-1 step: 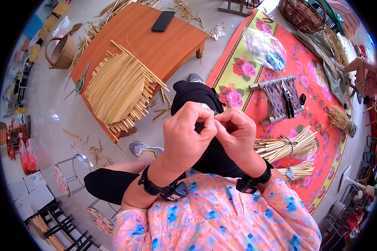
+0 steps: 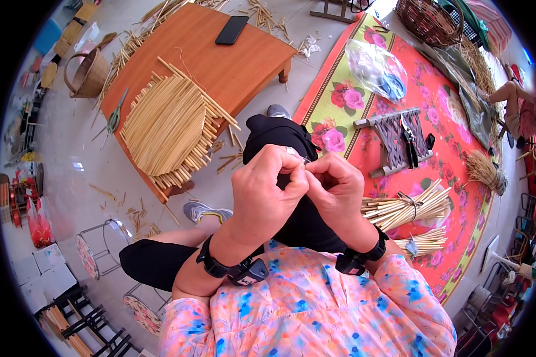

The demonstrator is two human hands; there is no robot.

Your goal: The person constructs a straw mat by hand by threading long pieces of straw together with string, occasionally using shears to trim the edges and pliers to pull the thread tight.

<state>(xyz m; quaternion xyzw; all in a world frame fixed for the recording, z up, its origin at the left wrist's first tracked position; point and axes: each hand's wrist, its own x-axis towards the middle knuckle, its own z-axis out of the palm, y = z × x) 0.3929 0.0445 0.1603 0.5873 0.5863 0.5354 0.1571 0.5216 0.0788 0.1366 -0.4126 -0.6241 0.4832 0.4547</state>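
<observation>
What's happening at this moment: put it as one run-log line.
left hand: pinching; right hand: pinching, close to left; held: too small to tell; table: stalk panel, phone; floral cloth: stalk bundles

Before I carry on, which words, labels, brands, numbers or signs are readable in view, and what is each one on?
None can be read with certainty.
Black wrist device on the left wrist: small white marking, too small to read.
Red bag at the far left: pale marks, too blurred to read.
Phone on the table: dark screen, no text visible.
Stick panel: no writing visible.
</observation>
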